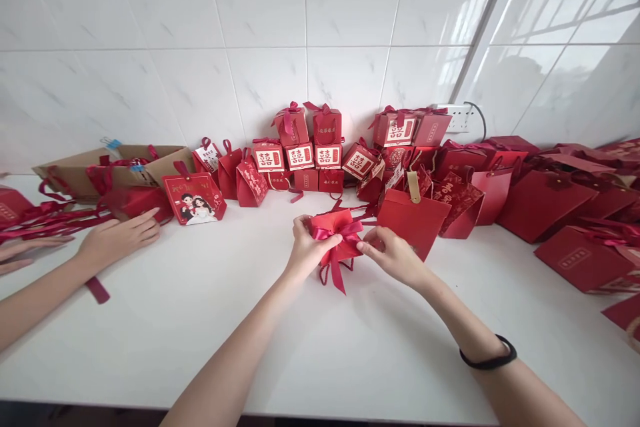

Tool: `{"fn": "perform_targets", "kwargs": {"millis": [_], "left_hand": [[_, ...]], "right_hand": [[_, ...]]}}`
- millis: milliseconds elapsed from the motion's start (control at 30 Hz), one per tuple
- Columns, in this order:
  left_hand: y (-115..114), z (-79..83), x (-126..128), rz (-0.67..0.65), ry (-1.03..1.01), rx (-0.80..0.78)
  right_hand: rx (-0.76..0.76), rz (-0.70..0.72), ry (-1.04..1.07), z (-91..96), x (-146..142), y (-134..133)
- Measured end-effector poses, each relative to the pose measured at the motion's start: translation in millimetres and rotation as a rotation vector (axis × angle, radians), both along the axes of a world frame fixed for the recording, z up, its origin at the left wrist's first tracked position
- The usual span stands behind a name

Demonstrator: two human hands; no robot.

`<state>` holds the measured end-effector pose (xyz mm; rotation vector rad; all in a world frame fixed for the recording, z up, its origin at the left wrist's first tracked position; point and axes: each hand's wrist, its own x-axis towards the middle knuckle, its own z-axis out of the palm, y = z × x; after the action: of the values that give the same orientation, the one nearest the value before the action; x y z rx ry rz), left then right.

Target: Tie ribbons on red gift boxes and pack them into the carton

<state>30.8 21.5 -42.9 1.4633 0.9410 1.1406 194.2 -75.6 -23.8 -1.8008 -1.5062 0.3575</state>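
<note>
A small red gift box point(333, 221) with a dark red satin bow point(340, 236) on top is between my two hands, at the middle of the white table. My left hand point(311, 245) grips the box's left side, its thumb reaching over onto the bow. At the right, the fingers of my right hand point(393, 253) pinch at the end of the bow's ribbon; the fingertips are close together there. One ribbon tail hangs down the front, and twisted cord handles point(325, 273) show beneath the box. A black band circles my right wrist.
Another person's hands point(117, 243) handle a red box and ribbons at the left. Behind them stands a cardboard box point(165, 163). Stacked red gift boxes point(301, 156) line the tiled wall, and many red bags point(545, 203) fill the right side. A power strip point(457, 119) hangs behind.
</note>
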Motion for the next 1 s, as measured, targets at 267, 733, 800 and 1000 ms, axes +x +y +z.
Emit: {"fn": "perform_targets", "kwargs": {"millis": [267,733,800,1000], "left_hand": [[-3,7.1,1,-0.008,0.055,-0.069],[-5,7.3,-1,-0.144,0.093,-0.014],[-8,3.4,0,-0.201,0.117,0.055],[-10,-14.0,3,-0.046,0.123,0.501]], "right_hand": [[-0.185,0.229,0.243,-5.5,-4,-1],[0.008,0.062,0.252,2.9,2,-2],[0.177,0.024,0.259,-0.4,-4,0],[0.214,-0.001,0.357,-14.2,-12,8]]}}
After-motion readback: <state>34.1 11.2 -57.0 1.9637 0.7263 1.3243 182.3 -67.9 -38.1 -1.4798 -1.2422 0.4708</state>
